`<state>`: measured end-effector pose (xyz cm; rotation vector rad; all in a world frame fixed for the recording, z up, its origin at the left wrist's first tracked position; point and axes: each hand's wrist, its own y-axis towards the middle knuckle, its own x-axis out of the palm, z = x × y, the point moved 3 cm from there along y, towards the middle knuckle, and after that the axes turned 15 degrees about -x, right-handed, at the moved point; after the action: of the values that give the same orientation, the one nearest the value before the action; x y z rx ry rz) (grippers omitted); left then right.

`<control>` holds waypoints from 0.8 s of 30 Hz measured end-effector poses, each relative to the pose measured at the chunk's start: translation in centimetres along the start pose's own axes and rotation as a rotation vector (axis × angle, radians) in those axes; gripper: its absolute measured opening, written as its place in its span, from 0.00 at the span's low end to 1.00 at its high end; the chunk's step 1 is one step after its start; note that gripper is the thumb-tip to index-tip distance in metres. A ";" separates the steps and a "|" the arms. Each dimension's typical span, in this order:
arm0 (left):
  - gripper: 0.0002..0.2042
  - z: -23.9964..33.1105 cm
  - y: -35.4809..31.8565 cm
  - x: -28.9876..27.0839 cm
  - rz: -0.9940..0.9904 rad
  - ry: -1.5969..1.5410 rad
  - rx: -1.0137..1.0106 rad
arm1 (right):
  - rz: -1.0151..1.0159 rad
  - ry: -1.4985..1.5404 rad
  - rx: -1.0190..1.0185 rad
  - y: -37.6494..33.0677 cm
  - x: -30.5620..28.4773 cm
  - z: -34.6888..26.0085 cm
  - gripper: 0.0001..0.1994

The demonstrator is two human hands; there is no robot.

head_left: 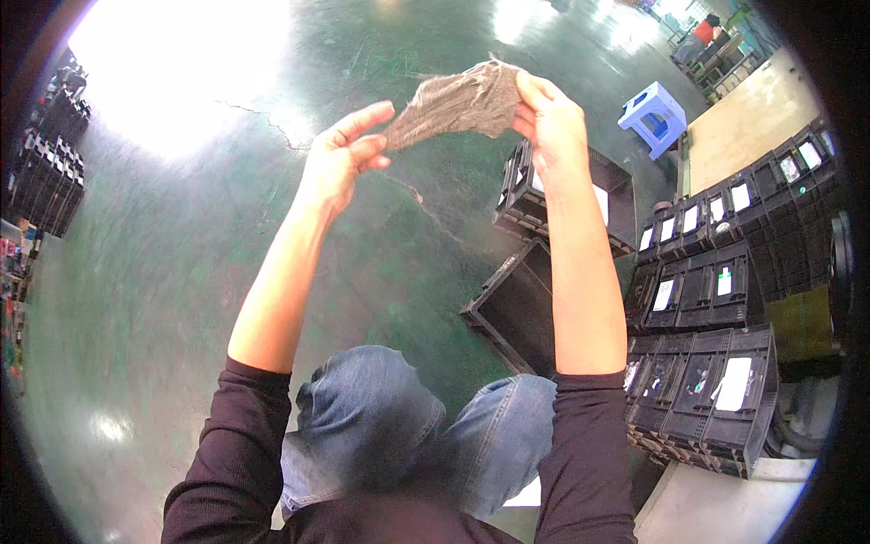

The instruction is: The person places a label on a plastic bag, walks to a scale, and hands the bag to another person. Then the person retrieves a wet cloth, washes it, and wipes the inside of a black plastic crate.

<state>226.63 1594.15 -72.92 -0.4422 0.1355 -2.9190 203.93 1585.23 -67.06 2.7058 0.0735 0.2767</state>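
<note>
A frayed grey-brown cloth rag (pixel 458 104) is stretched between my two raised hands, above the green floor. At its lower left corner, my left hand (pixel 340 159) pinches the edge between thumb and fingers. The opposite end is gripped by my right hand (pixel 553 118), its thumb and fingers closed on the cloth. Loose threads stick out along the rag's upper edge. Both arms reach far forward, past my bent knees in blue jeans (pixel 372 399).
Beneath my right forearm lie black plastic crates (pixel 521 304). More black crates (pixel 702 390) with white labels are stacked along the right. A blue-and-white plastic stool (pixel 654 120) stands at the far right. Dark stacks (pixel 50 181) line the left side. A person (pixel 705 32) is in the far right background.
</note>
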 end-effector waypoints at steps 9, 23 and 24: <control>0.10 5.3 7.7 -7.6 0.290 0.337 0.536 | -0.381 -0.572 -0.057 -0.3 1.6 -0.7 0.14; 0.30 4.8 6.6 -0.1 -0.305 0.765 0.382 | -0.319 -0.340 -0.244 4.1 2.2 -8.8 0.29; 0.28 5.8 5.3 4.3 -0.454 0.707 0.342 | -0.391 -0.423 -0.264 3.7 3.0 -9.6 0.28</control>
<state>225.24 1587.71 -66.77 0.7083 -0.4178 -3.2869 204.98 1586.03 -56.42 2.3652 0.4036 -0.3747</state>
